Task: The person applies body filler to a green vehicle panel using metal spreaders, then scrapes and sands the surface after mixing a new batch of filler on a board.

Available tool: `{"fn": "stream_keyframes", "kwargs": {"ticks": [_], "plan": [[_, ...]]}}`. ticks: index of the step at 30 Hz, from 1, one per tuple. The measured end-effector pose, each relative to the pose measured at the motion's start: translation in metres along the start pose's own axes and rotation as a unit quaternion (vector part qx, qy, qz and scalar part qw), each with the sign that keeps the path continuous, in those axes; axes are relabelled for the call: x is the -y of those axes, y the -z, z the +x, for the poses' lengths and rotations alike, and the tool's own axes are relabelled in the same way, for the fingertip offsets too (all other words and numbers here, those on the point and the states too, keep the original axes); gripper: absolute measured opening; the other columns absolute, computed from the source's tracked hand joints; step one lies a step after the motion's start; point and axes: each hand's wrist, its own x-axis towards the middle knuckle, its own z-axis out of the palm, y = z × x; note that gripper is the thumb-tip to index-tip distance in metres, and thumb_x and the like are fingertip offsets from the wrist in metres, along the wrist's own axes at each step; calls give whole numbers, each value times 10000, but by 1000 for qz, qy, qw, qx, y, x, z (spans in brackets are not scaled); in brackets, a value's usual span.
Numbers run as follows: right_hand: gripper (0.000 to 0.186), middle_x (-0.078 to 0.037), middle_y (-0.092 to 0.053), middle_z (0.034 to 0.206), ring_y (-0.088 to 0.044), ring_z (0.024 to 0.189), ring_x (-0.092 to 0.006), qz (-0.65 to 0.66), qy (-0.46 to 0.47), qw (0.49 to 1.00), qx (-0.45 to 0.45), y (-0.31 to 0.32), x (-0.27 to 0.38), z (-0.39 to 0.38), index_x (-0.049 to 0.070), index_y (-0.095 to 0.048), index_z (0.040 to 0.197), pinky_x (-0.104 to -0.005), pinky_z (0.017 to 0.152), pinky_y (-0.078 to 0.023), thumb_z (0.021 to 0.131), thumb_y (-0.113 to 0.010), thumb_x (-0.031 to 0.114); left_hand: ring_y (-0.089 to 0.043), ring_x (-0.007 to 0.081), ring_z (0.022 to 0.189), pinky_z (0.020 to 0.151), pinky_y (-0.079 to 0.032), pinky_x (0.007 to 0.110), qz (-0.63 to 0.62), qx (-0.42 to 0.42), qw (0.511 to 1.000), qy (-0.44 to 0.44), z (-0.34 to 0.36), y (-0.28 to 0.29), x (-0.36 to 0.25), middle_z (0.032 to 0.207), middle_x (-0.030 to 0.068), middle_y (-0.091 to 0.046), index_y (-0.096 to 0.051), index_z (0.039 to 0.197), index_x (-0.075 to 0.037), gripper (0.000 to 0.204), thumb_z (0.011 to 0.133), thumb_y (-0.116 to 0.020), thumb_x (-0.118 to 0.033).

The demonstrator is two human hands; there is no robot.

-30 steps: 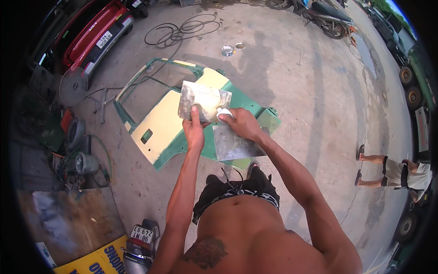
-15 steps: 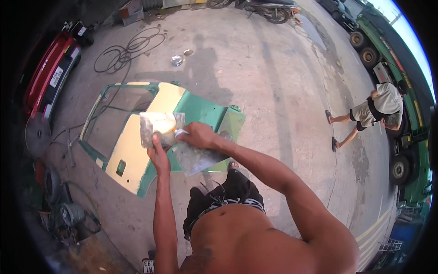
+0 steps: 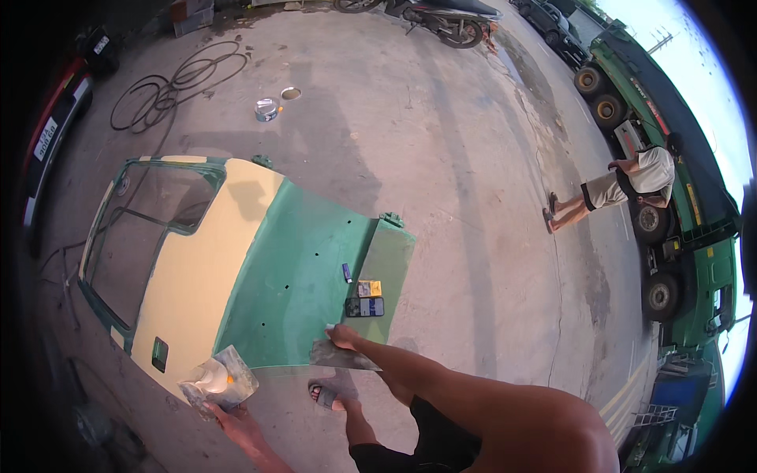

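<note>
My left hand (image 3: 230, 418) grips a metal plate (image 3: 243, 370) carrying cream paste (image 3: 211, 377) and an orange dab. My right hand (image 3: 343, 335) is closed on a small pale object at the lower edge of the green part of a cream-and-green vehicle door (image 3: 284, 236). A second, darker metal plate (image 3: 343, 356) is just under that hand; whether my fingers hold it too I cannot tell. On the door above the hand are a small blue object (image 3: 347, 273), a yellow pack (image 3: 369, 288) and a dark phone-like rectangle (image 3: 364, 307).
A coiled hose (image 3: 165, 94), a round tin (image 3: 266, 109) and a parked motorbike (image 3: 445, 20) are beyond the door. A red car (image 3: 51, 134) is at left. A person (image 3: 627, 177) stands at right beside a green truck (image 3: 686, 205).
My hands have moved apart and down, the left toward the lower left with the plate, the right to the door's lower edge. The view has shifted. The person at right has changed posture.
</note>
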Motion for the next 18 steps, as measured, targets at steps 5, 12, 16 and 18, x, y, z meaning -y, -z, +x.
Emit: {"fn": "stream_keyframes", "kwargs": {"ticks": [5, 12, 16, 18], "plan": [[836, -305, -599, 1229, -537, 1238, -400, -9, -90, 989, -121, 1, -31, 42, -91, -638, 1154, -471, 983, -439, 920, -421, 681, -252, 262, 1426, 1126, -289, 432, -38, 43, 998, 38, -26, 9, 33, 1579, 78, -208, -176, 1547, -143, 804, 951, -539, -543], [779, -91, -579, 608, -558, 493, -219, 150, -119, 980, 59, 105, -134, -137, 11, -618, 710, -391, 487, -460, 872, -453, 755, -358, 238, 1379, 1130, -318, 434, -99, 160, 978, 88, -106, -109, -87, 1517, 50, -354, -268, 1507, -89, 704, 1001, -387, -564], [650, -161, -687, 883, -658, 815, -208, 149, -72, 977, -132, 136, -171, -286, -77, -655, 1046, -382, 759, -540, 853, -692, 542, -496, 195, 1256, 1072, -400, 380, -146, 308, 926, 164, -166, -188, -100, 1382, 37, -502, -413, 1431, -126, 575, 1020, -379, -526], [589, -160, -676, 979, -655, 866, -211, 299, -17, 950, -94, 130, -182, -372, -72, -612, 1127, -381, 795, -536, 868, -708, 449, -603, 200, 1098, 939, -514, 379, -146, 360, 874, 291, -200, -214, -96, 1239, 75, -590, -486, 1352, -109, 517, 1024, -400, -499]]}}
